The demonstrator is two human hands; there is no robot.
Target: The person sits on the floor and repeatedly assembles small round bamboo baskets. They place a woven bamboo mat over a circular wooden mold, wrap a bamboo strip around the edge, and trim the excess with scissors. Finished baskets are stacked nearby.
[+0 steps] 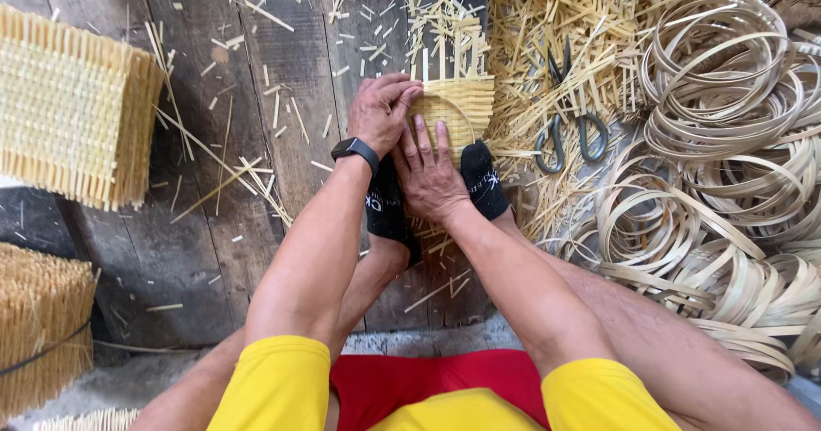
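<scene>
Far left of the small woven basket piece (457,106), a large rectangular woven mat (73,110) of pale bamboo slats lies on the dark, rough wooden floor (214,251), with a tied bundle of thin sticks (38,337) below it. The left hand (380,110), wearing a black wristwatch (355,150), curls its fingers over the piece's left edge. Touching it, the right hand (432,174) lies flat, pressing the half-round, tightly woven piece, which is pinned between two black-socked feet (479,179). Right of the piece, grey-handled scissors (569,123) rest on scattered straw-coloured offcuts (547,29), and further right lie smooth coiled bamboo hoops (718,140).
</scene>
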